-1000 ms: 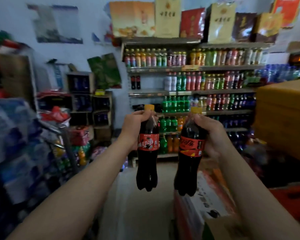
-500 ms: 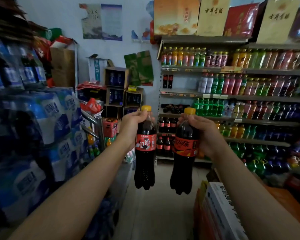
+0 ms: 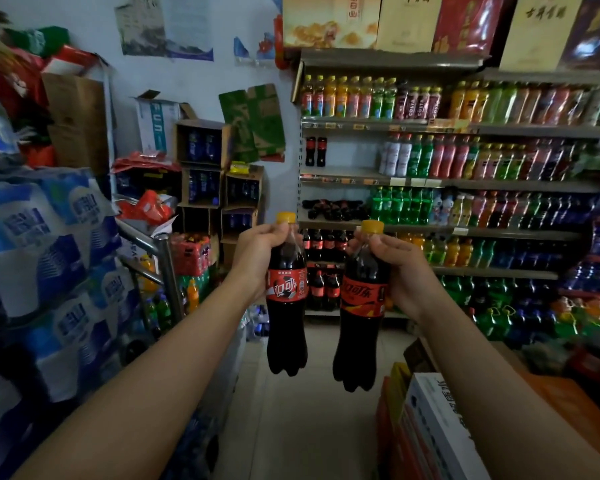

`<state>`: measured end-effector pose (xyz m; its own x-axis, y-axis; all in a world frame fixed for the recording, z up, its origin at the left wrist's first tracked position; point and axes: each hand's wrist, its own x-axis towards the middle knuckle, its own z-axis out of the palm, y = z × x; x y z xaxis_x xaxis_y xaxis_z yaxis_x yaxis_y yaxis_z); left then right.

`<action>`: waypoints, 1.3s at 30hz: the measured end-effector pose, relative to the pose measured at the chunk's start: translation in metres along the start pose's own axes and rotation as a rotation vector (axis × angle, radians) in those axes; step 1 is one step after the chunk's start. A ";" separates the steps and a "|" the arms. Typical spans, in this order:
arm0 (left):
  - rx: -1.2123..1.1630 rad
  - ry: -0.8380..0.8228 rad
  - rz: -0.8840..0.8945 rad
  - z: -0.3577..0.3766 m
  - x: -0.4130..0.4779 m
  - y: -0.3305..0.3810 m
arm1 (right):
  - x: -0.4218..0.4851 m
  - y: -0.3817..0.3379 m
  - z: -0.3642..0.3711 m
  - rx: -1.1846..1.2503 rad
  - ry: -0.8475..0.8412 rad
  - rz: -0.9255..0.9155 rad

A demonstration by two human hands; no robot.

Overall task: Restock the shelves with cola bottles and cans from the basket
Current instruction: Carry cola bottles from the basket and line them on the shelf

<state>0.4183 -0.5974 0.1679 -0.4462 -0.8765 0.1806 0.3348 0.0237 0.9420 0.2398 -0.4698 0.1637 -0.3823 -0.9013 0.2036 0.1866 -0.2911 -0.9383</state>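
My left hand [image 3: 257, 252] grips the neck of a dark cola bottle [image 3: 286, 327] with a red label and yellow cap. A second cola bottle [image 3: 359, 341] of the same kind hangs from my right hand [image 3: 400, 271], which grips its neck. Both bottles hang upright in front of me, side by side and apart. Straight ahead stands the drinks shelf unit [image 3: 343, 176]. Its left column holds two cola bottles [image 3: 316, 151] on one shelf, lying cola bottles [image 3: 333, 208] below, and rows of upright colas [image 3: 323, 242] lower down. No basket is in view.
Stacked packs of bottled water [image 3: 49, 265] fill the left side beside a metal rail [image 3: 167, 268]. Cardboard boxes [image 3: 205, 168] of bottles stand against the back wall. Cartons [image 3: 437, 424] sit low on the right. A tiled aisle [image 3: 298, 417] runs between them toward the shelves.
The view has moved forward and turned left, so the shelves look nearer and sit further right. Both hands still hold their bottles in the same pose.
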 end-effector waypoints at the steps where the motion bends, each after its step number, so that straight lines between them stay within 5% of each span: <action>1: 0.010 -0.001 0.004 0.003 0.011 -0.006 | 0.011 0.003 -0.007 -0.006 0.014 -0.002; 19: 0.028 0.016 0.057 0.096 0.332 -0.086 | 0.319 0.021 -0.157 -0.103 0.000 -0.002; 39: 0.088 -0.104 0.070 0.077 0.771 -0.178 | 0.734 0.095 -0.211 -0.042 0.054 -0.031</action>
<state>-0.0490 -1.2406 0.1616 -0.5099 -0.8166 0.2706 0.2955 0.1291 0.9466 -0.2137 -1.0913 0.1647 -0.4354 -0.8733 0.2184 0.1360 -0.3036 -0.9431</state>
